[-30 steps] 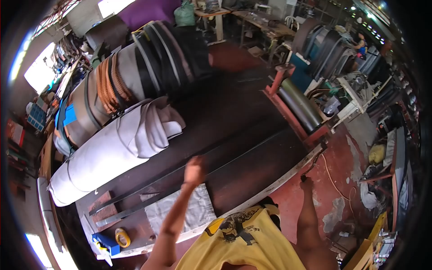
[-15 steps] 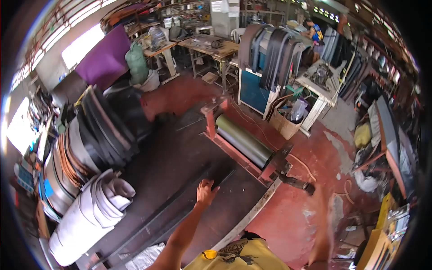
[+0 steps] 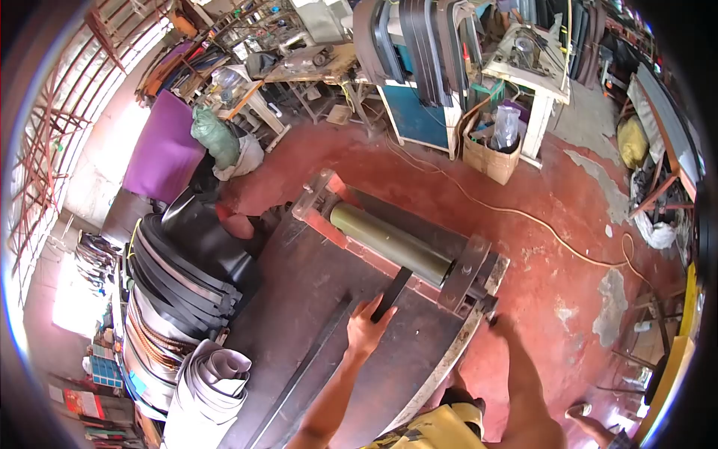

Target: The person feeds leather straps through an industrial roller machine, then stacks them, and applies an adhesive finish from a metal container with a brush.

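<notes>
From roller [image 3: 389,241] to left grip [image 3: 365,329], black strip [image 3: 393,292], pinched there, right grip's [image 3: 503,327] hold unclear

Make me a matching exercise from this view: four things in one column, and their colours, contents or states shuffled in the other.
Column one:
1. Left hand
2. Roller
3. Cardboard box
4. Floor

Column two:
A. Has a clear plastic bag in it
B. Red, with worn grey patches
C. Olive green, mounted in a red frame
D. Holding a black strip

Pairs: 1-D, 2-C, 3-A, 4-B
</notes>
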A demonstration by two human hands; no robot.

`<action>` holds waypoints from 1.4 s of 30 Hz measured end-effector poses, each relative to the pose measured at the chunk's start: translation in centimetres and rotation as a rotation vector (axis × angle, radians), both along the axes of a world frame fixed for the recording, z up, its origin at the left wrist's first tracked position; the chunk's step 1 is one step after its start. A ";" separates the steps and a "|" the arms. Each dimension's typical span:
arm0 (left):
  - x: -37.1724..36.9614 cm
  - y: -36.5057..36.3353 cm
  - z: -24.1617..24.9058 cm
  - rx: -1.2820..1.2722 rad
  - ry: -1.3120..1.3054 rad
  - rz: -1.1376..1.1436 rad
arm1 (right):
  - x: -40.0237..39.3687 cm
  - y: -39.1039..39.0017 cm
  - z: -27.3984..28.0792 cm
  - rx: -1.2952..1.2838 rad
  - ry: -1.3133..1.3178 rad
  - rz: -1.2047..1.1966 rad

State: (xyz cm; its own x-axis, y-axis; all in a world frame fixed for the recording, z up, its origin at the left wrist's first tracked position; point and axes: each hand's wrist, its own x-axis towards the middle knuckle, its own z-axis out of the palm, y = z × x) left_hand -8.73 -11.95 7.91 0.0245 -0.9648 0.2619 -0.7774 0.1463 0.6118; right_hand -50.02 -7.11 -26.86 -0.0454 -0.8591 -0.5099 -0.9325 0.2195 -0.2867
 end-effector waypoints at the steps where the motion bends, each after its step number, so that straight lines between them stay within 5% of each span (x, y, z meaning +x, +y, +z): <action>1: 0.2 0.1 -0.4 0.005 0.010 -0.001 | 6.2 3.0 14.2 0.005 -0.119 -0.393; 2: -0.2 -0.5 -1.1 -0.008 0.039 0.003 | 5.7 7.5 5.6 0.005 -0.078 -0.094; 3: -0.8 -0.9 -1.5 -0.018 0.066 0.009 | 6.8 11.0 8.1 0.020 -0.265 0.021; 5: -0.5 -0.5 -1.5 -0.027 0.061 -0.005 | 10.3 12.7 24.6 0.413 -0.338 0.039; 7: -0.3 -0.7 -2.3 -0.088 0.122 -0.020 | 10.4 11.1 38.6 0.513 -0.300 0.153; 11: 0.4 0.9 -0.9 0.005 0.097 0.007 | 5.5 3.3 54.7 -0.063 -0.010 -0.041; 12: 0.6 1.3 -0.3 -0.035 0.079 -0.007 | 2.2 0.5 53.3 -0.319 0.147 0.101; 13: 0.8 1.5 -0.5 -0.047 0.075 -0.015 | 0.0 -3.0 53.0 -0.410 -0.047 -0.096; 14: 1.0 2.1 -0.6 -0.057 0.066 -0.007 | -1.6 -6.9 53.0 -0.413 0.221 -0.051; 16: 1.3 2.0 -0.3 -0.066 0.047 -0.002 | -7.8 -13.0 40.2 -0.676 0.459 -0.086; 18: 1.4 3.2 -0.2 -0.056 0.045 0.017 | -9.8 -15.7 25.9 -0.537 0.316 -0.186; 20: 1.3 3.7 -0.5 -0.024 0.074 0.037 | -6.0 -9.8 10.8 -0.376 0.164 -0.269; 21: 1.5 3.7 -0.2 -0.012 0.080 0.033 | -1.3 -3.8 4.4 -0.410 0.376 -0.274; 22: 1.6 3.9 0.1 -0.028 0.082 0.030 | 3.4 0.5 8.7 -0.092 0.153 -0.275; 23: 1.8 3.7 0.2 -0.010 0.086 0.034 | 5.4 6.2 2.1 -0.071 -0.022 -0.217; 24: 1.9 3.7 -0.2 0.009 0.099 0.044 | 8.1 9.0 10.4 0.190 -0.037 -0.081; 25: 2.0 4.3 -0.4 0.041 0.104 0.054 | 8.9 12.7 12.8 0.235 -0.202 0.085; 27: 2.0 4.5 0.2 -0.031 0.088 0.018 | 10.7 11.4 33.5 0.558 -0.226 0.273; 29: 2.1 4.6 1.0 0.040 0.092 0.012 | 6.5 9.7 40.6 0.441 -0.409 0.362; 30: 2.0 4.6 1.0 -0.034 0.060 0.008 | 6.5 5.4 50.3 0.352 -0.319 0.352; 33: 2.0 4.7 1.2 -0.026 0.041 0.014 | -0.2 -4.3 57.0 0.003 0.095 0.124; 35: 2.3 4.5 1.1 -0.008 0.035 0.002 | -6.6 -10.5 46.8 -0.222 0.179 0.051; 38: 2.3 4.7 0.9 -0.041 0.048 -0.010 | -11.1 -15.0 22.9 -0.291 0.131 -0.041; 40: 2.1 5.1 0.7 0.005 0.077 0.014 | -6.6 -9.3 9.8 -0.222 -0.060 -0.018; 42: 3.3 5.9 1.2 0.028 0.079 0.018 | 0.8 1.3 4.4 -0.161 -0.165 0.023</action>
